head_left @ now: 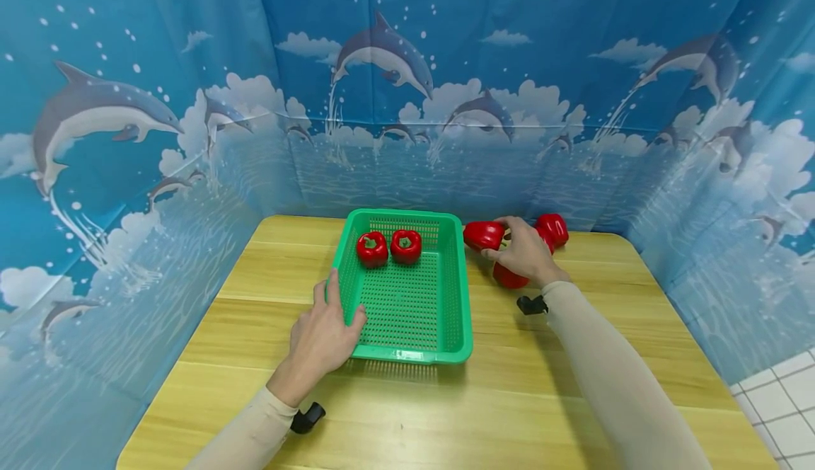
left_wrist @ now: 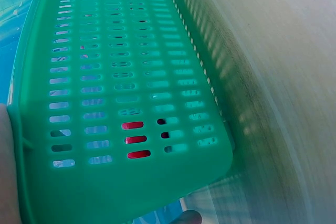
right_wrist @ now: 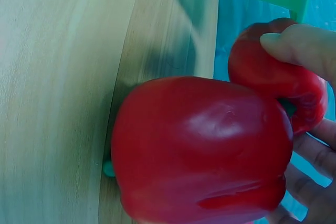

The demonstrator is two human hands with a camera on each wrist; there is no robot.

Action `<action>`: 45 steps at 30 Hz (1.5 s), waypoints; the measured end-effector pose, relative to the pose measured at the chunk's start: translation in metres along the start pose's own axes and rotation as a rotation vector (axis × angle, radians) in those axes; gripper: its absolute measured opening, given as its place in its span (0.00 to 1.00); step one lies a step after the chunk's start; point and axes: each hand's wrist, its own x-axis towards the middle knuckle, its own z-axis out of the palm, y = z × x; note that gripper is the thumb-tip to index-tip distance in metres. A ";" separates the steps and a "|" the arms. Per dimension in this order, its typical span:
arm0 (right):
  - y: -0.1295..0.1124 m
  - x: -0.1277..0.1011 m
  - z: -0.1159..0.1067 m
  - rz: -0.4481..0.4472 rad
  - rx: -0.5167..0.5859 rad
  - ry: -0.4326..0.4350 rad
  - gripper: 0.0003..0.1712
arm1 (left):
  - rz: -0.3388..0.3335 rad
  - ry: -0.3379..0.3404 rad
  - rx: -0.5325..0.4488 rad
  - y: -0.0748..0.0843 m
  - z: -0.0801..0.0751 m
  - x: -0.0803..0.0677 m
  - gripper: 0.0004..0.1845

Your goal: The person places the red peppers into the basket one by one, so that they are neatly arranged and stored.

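A green perforated basket stands in the middle of the wooden table. Two red bell peppers lie at its far end. My left hand holds the basket's near left corner, thumb hooked over the rim and fingers along the outer wall. The left wrist view shows that slotted wall up close. Right of the basket, my right hand grips a red pepper, with my thumb on top. A second pepper lies just under the hand, a third behind it.
A blue dolphin-print curtain closes in the table at the back and both sides. White floor tiles show past the table's right edge. Bare wood lies in front of the basket and to its left.
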 end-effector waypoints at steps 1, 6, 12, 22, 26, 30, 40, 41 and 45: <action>0.000 0.000 0.000 0.004 0.007 0.004 0.49 | 0.001 0.001 0.000 0.000 0.000 0.000 0.52; -0.002 -0.002 -0.003 0.017 0.032 0.028 0.49 | 0.003 0.006 0.003 -0.001 0.001 0.000 0.52; -0.006 -0.007 -0.005 0.007 0.037 0.056 0.49 | 0.003 0.004 -0.001 -0.001 0.001 0.000 0.52; -0.007 -0.013 -0.005 -0.064 -0.014 0.134 0.47 | 0.005 0.005 0.001 -0.001 0.001 0.001 0.52; -0.010 -0.015 -0.005 -0.094 -0.012 0.165 0.47 | 0.006 0.007 0.004 -0.002 0.001 0.000 0.53; -0.015 -0.018 -0.005 -0.124 -0.003 0.194 0.47 | 0.008 0.013 0.008 -0.002 0.002 0.000 0.53; -0.032 -0.023 -0.008 -0.180 0.024 0.238 0.46 | 0.009 0.031 -0.005 -0.001 0.001 -0.002 0.52; -0.034 -0.023 -0.008 -0.186 0.024 0.242 0.45 | 0.009 0.031 -0.005 0.000 0.001 -0.002 0.52; -0.041 -0.026 -0.009 -0.208 0.014 0.253 0.45 | 0.009 0.025 -0.006 0.000 0.000 -0.002 0.52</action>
